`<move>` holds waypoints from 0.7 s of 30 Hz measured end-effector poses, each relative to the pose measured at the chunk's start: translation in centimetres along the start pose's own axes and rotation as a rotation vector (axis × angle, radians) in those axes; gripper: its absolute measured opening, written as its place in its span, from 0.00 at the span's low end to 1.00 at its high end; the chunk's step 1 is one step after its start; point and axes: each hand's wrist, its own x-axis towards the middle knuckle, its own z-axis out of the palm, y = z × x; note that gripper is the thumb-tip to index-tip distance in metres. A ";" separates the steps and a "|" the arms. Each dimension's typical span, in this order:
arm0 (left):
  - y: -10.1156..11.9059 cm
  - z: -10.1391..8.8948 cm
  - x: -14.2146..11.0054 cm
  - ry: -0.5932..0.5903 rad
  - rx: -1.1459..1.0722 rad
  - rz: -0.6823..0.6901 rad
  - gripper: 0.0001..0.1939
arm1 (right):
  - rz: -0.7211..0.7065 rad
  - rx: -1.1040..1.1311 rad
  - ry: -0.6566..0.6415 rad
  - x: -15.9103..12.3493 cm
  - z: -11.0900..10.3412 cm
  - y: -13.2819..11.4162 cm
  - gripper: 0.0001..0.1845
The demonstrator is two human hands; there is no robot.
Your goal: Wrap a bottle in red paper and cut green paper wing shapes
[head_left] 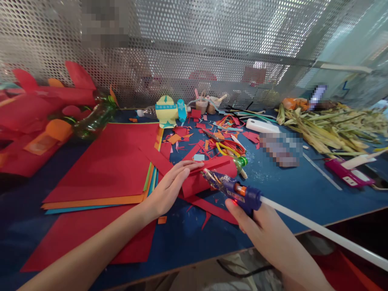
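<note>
A bottle wrapped in red paper (195, 184) lies on its side, its green neck (241, 162) pointing right. My left hand (170, 184) presses on the wrapped bottle from the left, fingers extended together over a paper edge on top; the undersides of the fingers are hidden. In my right hand (259, 226) is a dark blue hot glue gun (226, 186), gripped round its handle. Its nozzle meets or nearly meets the paper seam beside my left fingertips. A long white glue stick (321, 231) sticks out of the gun's back. Red paper strips (212, 208) lie under the bottle.
Stacked coloured paper (106, 161) lies left, beside red paper-covered bottles (57, 97). Paper scraps (182, 132) and orange- and yellow-handled scissors (232, 147) lie behind. A yellow-decorated bottle (166, 111) stands by the mesh wall. Dried husks (333, 125) and a purple power strip (348, 173) are right.
</note>
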 end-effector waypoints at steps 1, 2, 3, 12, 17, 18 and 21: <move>0.0 0.0 0.0 0.002 -0.003 0.003 0.22 | 0.006 0.010 -0.015 0.0 0.1 -0.1 0.28; 0.0 0.0 0.0 0.004 -0.005 0.006 0.22 | 0.011 0.022 -0.030 0.0 0.2 -0.2 0.27; 0.0 0.0 0.0 0.005 -0.006 0.011 0.22 | 0.014 0.032 -0.042 0.1 0.3 -0.3 0.27; -0.2 -0.1 0.0 -0.002 0.009 -0.006 0.22 | -0.020 -0.064 0.036 0.1 -0.9 0.6 0.27; -0.2 -0.1 0.0 0.000 0.025 -0.011 0.22 | -0.007 -0.081 0.070 0.3 -1.5 1.6 0.26; -0.2 -0.1 0.0 -0.002 0.024 -0.014 0.22 | -0.005 -0.084 0.079 0.3 -1.7 1.7 0.26; -0.1 -0.1 0.0 -0.004 0.020 -0.021 0.22 | 0.001 -0.088 0.096 0.5 -2.2 1.7 0.25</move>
